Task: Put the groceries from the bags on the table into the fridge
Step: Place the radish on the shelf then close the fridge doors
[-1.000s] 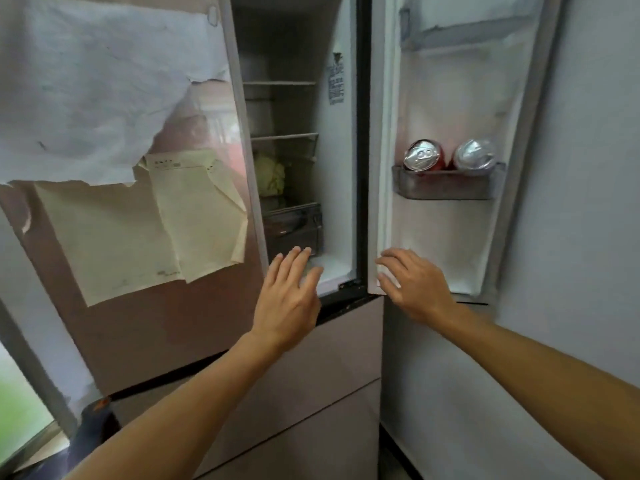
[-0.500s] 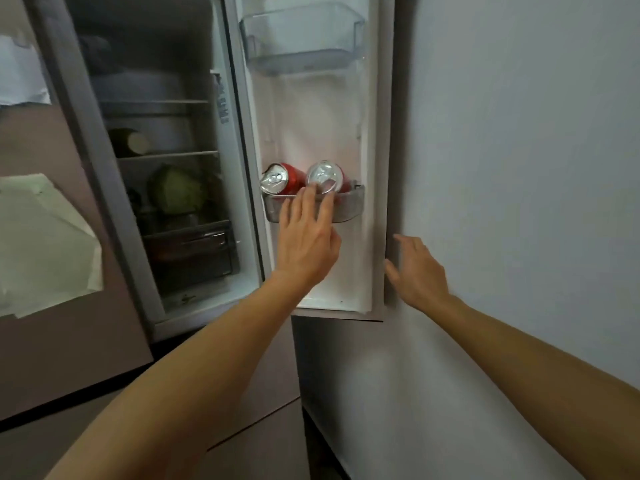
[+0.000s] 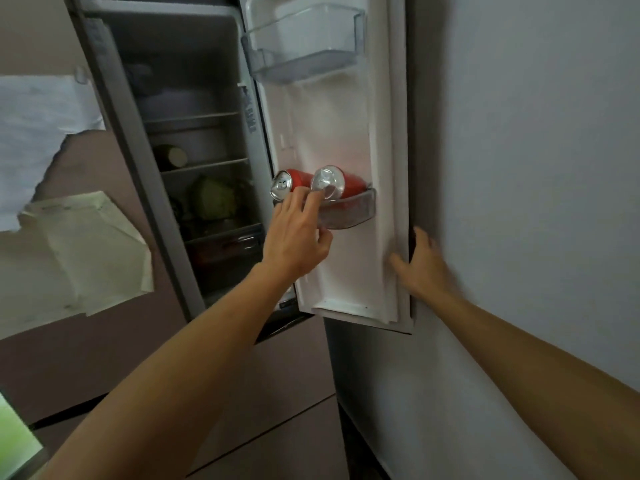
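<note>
Papers (image 3: 79,251) are being shown taped to the shut left door. Beside them the fridge (image 3: 194,81) is standing open, a cabbage (image 3: 213,199) lying on a lower shelf.

A second ago the right door (image 3: 346,271) was only partly open, with both grips low by its bottom edge. It is now being held wide, its inner face turned to the camera. The left grip (image 3: 294,240) is being raised to the lower bin (image 3: 353,213), where two red cans (image 3: 282,185) are lying tilted, tops outward. The cans are judged to be stowed already and merely being steadied. No grocery is being carried, and the bags and worktop are out of view, so further trips are probably being called for.

The left arm is being stretched up and forward. Its grip is released: the fingers are nearly straight, the fingertips (image 3: 320,195) being laid on the right can (image 3: 329,183), the thumb spread below the bin. Nothing is being grasped.

The right grip (image 3: 420,268), blurred, is being pressed with spread fingers against the door's outer edge. It appears released too. A grey wall (image 3: 519,168) is filling the right side.
</note>
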### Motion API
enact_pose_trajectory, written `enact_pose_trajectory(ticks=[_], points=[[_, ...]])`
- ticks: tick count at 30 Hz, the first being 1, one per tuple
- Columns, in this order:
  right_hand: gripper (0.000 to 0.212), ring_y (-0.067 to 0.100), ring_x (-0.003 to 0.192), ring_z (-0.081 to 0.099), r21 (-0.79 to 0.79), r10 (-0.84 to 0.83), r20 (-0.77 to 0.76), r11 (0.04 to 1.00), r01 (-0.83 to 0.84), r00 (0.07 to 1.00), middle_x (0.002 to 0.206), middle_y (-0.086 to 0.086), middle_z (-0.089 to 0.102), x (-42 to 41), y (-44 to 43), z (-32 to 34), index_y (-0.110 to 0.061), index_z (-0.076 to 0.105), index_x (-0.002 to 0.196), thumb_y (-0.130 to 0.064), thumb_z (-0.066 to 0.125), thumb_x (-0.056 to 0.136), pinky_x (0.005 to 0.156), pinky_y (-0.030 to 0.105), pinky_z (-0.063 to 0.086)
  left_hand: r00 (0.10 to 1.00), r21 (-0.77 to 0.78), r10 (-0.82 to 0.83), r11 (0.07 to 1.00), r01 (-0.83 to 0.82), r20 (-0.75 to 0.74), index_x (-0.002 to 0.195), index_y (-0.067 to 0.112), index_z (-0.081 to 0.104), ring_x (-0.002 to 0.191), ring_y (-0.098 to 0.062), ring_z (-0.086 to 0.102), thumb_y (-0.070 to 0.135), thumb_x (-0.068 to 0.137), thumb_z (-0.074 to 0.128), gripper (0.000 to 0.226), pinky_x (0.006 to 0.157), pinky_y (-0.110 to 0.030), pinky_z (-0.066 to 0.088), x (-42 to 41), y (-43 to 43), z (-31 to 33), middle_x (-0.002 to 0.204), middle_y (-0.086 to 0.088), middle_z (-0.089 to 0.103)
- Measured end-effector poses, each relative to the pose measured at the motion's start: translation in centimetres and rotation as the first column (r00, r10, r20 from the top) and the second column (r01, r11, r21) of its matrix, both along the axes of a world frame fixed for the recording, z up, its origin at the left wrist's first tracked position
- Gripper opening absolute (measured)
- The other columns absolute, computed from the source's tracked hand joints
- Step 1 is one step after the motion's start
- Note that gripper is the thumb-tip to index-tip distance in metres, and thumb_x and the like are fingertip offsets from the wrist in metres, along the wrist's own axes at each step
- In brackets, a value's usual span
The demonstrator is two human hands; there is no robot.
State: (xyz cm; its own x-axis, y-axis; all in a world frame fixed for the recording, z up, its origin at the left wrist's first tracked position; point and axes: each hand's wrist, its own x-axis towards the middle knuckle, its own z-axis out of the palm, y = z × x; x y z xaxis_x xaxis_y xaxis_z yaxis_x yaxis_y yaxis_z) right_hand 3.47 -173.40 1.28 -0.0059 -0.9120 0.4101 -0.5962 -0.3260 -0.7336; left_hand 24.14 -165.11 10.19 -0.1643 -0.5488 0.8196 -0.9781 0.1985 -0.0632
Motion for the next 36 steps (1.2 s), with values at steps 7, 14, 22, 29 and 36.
enact_pose_trajectory(ticks=[7,14,22,29,36], points=[[0.1,0.028,0.138,0.033,-0.103,0.065,0.014,0.993,-0.063,0.998,0.155,0.006,0.022,3.8,7.3,-1.9,-0.027,0.007,0.153,-0.061,0.065,0.079,0.107,0.051,0.035,0.949,0.062,-0.074,0.993,0.097,-0.305,0.121,0.013,0.046,0.103,-0.019,0.054,0.015,0.081,0.067,0.045,0.088,-0.035,0.05,8.0,4.5,0.2,0.12,-0.007,0.052],[0.096,0.021,0.142,0.026,-0.272,0.168,-0.138,0.941,-0.2,0.976,0.16,0.002,0.012,12.4,13.3,-4.6,-0.03,-0.01,0.152,-0.049,0.06,0.089,0.108,0.041,0.037,0.819,0.061,-0.015,0.996,0.061,-0.574,0.125,0.015,0.047,0.101,-0.011,0.05,0.022,0.092,0.058,0.036,0.091,-0.032,0.047,12.9,8.6,-0.5,0.125,-0.004,0.048],[0.074,0.017,0.137,0.035,-0.398,0.219,-0.362,0.843,-0.363,0.906,0.155,0.002,0.028,18.7,13.2,-4.1,-0.027,0.007,0.153,-0.039,0.051,0.094,0.105,0.037,0.041,0.742,0.095,-0.096,0.973,0.211,-0.663,0.141,0.022,0.037,0.113,-0.017,0.055,0.043,0.099,0.04,0.047,0.091,-0.029,0.047,16.0,10.9,-2.8,0.134,-0.007,0.052],[0.073,0.029,0.147,0.017,-0.43,0.152,-0.585,0.774,-0.464,0.796,0.159,0.011,0.02,25.7,8.3,-2.4,-0.021,0.022,0.151,-0.031,0.059,0.09,0.111,0.047,0.029,0.924,0.137,0.126,0.987,-0.081,-0.36,0.147,0.014,0.027,0.128,-0.024,0.042,0.049,0.097,0.038,0.062,0.102,-0.038,0.038,21.0,9.2,-4.0,0.143,-0.01,0.04],[0.087,0.035,0.147,0.011,-0.511,0.07,-0.673,0.675,-0.532,0.736,0.16,0.018,0.013,31.6,1.4,-6.1,-0.023,0.025,0.152,-0.04,0.071,0.08,0.112,0.057,0.026,0.846,0.04,0.513,0.851,-0.523,0.146,0.148,0.018,0.03,0.139,-0.042,0.028,0.04,0.088,0.06,0.07,0.106,-0.058,0.03,27.7,4.5,-6.8,0.151,-0.026,0.028]])
